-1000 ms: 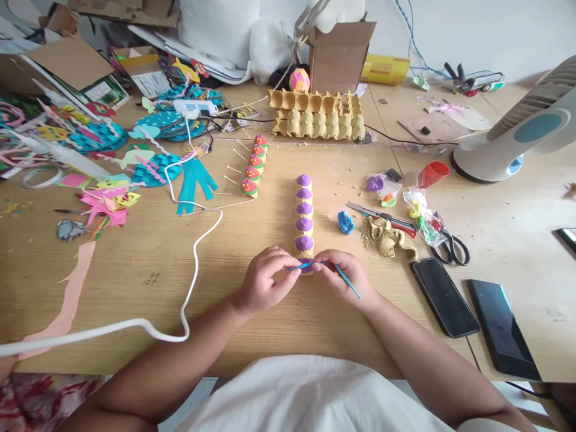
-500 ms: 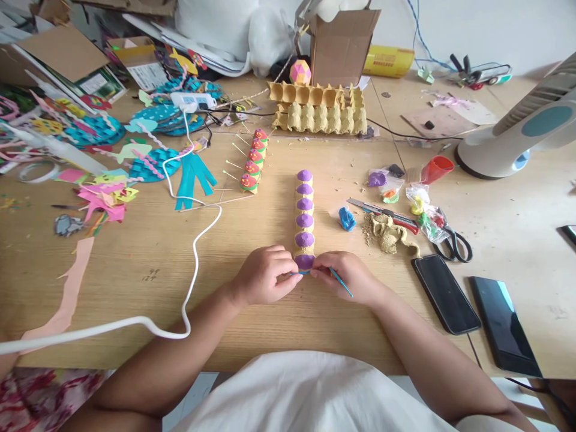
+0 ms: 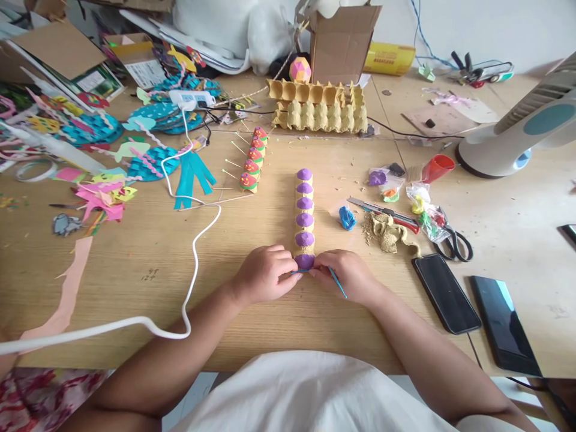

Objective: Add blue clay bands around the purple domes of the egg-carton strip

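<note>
place: craft workspace, likely | signs: scissors (image 3: 452, 236), utility knife (image 3: 387, 214), egg cartons (image 3: 326, 117), blue clay (image 3: 347, 218), paper cut-outs (image 3: 191, 180)

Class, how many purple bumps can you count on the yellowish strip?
6 purple bumps, in one row along the strip: one at the far end, four down the middle, one at the near end, between the left hand and right hand. None looks fully hidden.

Both forearms (image 3: 198, 327) reach in over the desk's (image 3: 252, 342) near edge. The left hand (image 3: 263, 275) and right hand (image 3: 354, 276) nearly meet, each curled into a pinch.
</note>
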`<state>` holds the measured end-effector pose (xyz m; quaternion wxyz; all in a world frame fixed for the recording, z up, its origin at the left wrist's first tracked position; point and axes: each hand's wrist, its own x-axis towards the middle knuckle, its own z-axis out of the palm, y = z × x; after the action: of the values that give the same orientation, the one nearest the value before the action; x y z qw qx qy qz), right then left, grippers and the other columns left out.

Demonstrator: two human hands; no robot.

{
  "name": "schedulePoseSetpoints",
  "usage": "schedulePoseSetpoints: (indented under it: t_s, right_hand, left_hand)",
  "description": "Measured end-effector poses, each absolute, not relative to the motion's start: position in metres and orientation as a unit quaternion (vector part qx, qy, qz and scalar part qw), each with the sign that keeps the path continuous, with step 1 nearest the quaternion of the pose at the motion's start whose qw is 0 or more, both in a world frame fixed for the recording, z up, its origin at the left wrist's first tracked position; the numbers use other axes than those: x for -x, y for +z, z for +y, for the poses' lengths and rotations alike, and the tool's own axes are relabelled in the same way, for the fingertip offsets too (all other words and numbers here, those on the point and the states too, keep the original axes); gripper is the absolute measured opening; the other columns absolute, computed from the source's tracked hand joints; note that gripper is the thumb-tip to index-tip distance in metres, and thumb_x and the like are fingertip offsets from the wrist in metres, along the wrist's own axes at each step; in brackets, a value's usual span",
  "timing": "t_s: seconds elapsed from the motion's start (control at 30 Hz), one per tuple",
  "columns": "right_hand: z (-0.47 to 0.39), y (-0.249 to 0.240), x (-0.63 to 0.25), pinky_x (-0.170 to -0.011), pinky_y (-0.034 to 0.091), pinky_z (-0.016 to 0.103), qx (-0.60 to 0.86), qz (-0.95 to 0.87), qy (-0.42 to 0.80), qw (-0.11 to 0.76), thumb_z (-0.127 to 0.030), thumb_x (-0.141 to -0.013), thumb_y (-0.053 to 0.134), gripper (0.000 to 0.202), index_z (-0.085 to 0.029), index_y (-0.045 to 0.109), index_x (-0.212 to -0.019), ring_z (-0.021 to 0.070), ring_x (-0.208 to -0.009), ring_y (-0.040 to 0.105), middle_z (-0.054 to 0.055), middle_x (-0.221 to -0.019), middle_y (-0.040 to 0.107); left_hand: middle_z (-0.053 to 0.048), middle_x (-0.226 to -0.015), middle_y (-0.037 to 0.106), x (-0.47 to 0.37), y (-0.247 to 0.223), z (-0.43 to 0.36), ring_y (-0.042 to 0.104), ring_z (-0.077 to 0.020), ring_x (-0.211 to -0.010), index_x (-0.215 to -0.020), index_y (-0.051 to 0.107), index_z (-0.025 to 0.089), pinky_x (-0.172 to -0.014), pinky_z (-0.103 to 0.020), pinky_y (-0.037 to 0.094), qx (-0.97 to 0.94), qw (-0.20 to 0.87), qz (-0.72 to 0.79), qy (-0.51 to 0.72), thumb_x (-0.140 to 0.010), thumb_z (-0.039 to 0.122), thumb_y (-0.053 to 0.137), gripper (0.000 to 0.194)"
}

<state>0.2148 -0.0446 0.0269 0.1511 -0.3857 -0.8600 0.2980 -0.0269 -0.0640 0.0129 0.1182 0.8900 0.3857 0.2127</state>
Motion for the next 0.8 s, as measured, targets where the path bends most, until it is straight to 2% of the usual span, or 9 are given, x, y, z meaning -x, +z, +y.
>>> schedulePoseSetpoints:
  t_s: [0.8]
  right_hand:
    - [-0.0425, 0.0284, -0.2146, -0.062, 0.028, 0.028, 0.426, -0.847, 0.299, 0.107, -0.034, -0.094, 0.064, 0.019, -0.020, 0.068, -0.081, 0.0149, -0.065, 0.056, 0.003, -0.074, 0.070]
  left_hand:
    - [-0.001, -0.069, 0.065, 0.0288, 0.0072, -0.0620, 0.053, -0.0169, -0.071, -0.073, 0.069, 0.021, -0.063, -0.033, 0.033, -0.888, 0.089, 0.406, 0.198, -0.096, 0.046, 0.064, 0.034]
